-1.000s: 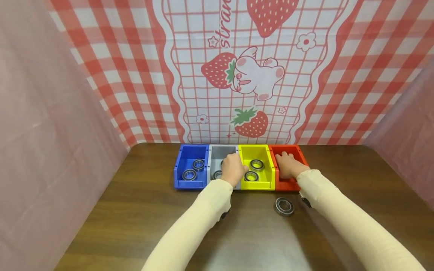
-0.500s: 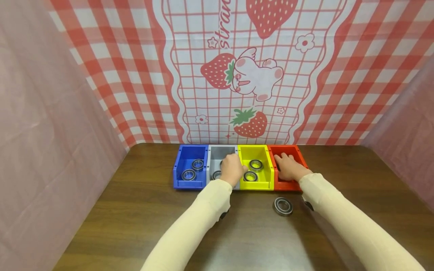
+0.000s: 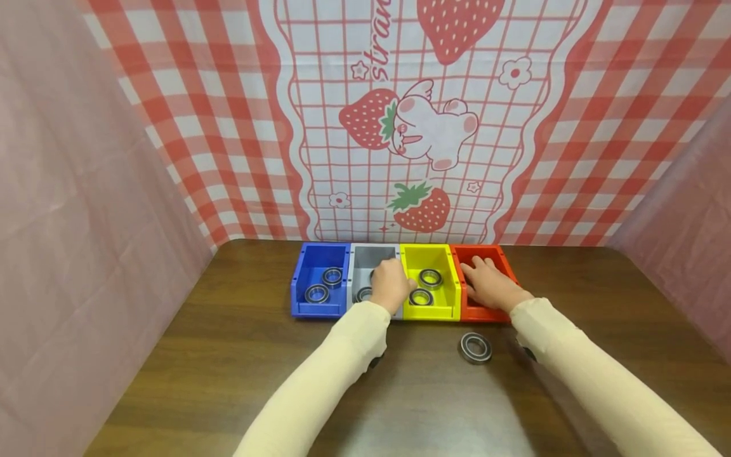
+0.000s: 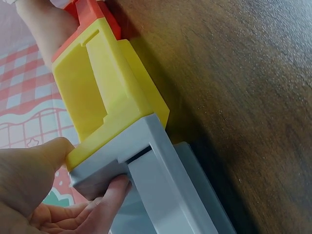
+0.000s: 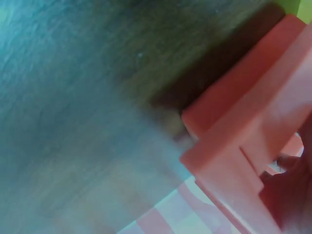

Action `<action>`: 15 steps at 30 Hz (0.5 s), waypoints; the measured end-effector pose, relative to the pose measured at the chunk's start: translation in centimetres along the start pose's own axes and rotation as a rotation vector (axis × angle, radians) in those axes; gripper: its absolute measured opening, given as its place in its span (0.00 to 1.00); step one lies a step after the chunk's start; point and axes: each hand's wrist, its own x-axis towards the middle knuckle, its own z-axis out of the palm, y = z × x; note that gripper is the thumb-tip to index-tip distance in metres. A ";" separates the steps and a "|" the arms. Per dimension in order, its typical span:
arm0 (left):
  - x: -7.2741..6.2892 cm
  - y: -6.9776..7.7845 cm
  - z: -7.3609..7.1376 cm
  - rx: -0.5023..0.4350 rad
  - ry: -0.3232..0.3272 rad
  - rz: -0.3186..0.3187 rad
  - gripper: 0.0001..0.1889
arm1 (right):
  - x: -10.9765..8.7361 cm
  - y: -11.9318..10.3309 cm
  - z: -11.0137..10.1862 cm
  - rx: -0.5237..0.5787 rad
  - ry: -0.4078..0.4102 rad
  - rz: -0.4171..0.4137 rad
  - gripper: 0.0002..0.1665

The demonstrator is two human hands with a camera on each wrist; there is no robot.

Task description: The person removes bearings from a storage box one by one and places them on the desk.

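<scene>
My left hand (image 3: pixel 391 285) grips the side where the grey bin (image 4: pixel 139 139) meets the yellow bin (image 4: pixel 109 83): in the left wrist view the thumb lies on the yellow side, the fingers inside the grey bin. My right hand (image 3: pixel 490 287) reaches down into the red bin (image 3: pixel 499 257); what lies under its fingers is hidden in the head view and unclear in the right wrist view. On the table before the bins lies a loose bearing (image 3: pixel 475 360). The yellow bin contains a pair of bearings (image 3: pixel 431 286), and others show partly behind my left hand in the grey bin.
At the row's left end, the blue bin (image 3: pixel 320 254) holds two bearings (image 3: pixel 316 301). The bins stand side by side near the back edge of the wooden table (image 3: pixel 228 355). A checked strawberry cloth (image 3: pixel 422 209) hangs behind, with pink cloth (image 3: pixel 85 254) at both sides.
My right hand has shifted slightly to the right within the red bin, its wrist drawing outward. The dark edge glimpsed by its fingers half a second ago is out of sight. My left hand stays put.
</scene>
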 end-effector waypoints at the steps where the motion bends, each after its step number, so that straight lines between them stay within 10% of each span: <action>1: 0.0 0.0 0.0 -0.003 -0.001 0.000 0.16 | -0.1 -0.1 -0.1 -0.004 0.006 -0.005 0.34; 15: 0.0 0.0 -0.1 0.006 0.007 -0.002 0.15 | -2.4 -0.4 -1.3 -0.064 0.218 -0.138 0.17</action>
